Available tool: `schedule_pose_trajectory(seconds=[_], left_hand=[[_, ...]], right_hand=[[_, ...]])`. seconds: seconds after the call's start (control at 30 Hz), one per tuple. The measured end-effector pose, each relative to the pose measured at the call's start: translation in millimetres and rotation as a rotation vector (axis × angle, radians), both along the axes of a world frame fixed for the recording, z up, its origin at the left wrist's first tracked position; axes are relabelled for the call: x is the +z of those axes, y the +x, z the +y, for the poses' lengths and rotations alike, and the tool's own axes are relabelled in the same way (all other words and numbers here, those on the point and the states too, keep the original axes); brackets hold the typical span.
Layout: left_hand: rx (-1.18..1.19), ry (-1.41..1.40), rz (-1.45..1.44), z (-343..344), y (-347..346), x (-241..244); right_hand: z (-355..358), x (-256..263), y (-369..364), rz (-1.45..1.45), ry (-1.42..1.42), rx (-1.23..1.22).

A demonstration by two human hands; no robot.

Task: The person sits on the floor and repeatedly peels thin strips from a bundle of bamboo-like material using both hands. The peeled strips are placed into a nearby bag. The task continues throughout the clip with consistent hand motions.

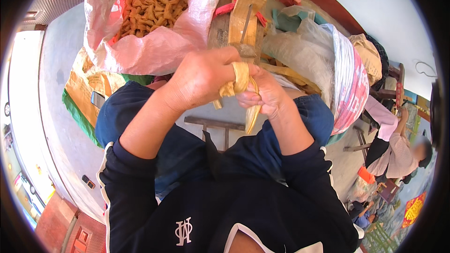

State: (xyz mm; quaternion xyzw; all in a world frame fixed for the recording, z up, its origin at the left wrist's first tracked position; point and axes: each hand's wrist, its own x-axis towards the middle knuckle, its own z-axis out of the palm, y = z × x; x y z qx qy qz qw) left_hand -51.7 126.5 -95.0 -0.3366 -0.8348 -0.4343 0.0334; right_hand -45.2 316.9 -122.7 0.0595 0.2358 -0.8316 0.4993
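My left hand (204,77) and my right hand (263,93) meet above the gap between my knees. A pale yellow, flat pliable strip (241,77) runs between them, looped near the left fingers, its loose end hanging below the right hand. Both hands grip this strip; the left fingertips are partly hidden. Just beyond them is a wooden bench (219,35) bearing a raised wooden block with a metal blade or rod (246,24). Many small brown knotted pieces (154,7) fill a pink-lined woven sack (147,54) beyond my left hand. Longer yellow strips (299,77) lie right of the bench.
A large woven sack with plastic sheeting (348,77) stands at my right knee. By my left knee, a phone (97,99) rests on a brown paper sack (82,84). A small dark object (88,181) lies on the floor. Another person (393,154) sits at far right.
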Motion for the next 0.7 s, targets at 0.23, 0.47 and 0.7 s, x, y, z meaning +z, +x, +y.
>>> schedule_pose_trajectory(seconds=[0.23, 0.47, 0.7], left_hand=[[0.307, 0.035, 0.324, 11, 7, -11], [0.147, 0.139, -0.367, 8, 5, -13], [0.14, -0.265, -0.102, -1, 19, -13]], right_hand=[[-14, 10, 8, 0.197, 0.482, -0.467], [-5, 4, 19, 0.758, 0.741, -0.519], [-9, 0, 18, 1.088, 0.97, -0.124]])
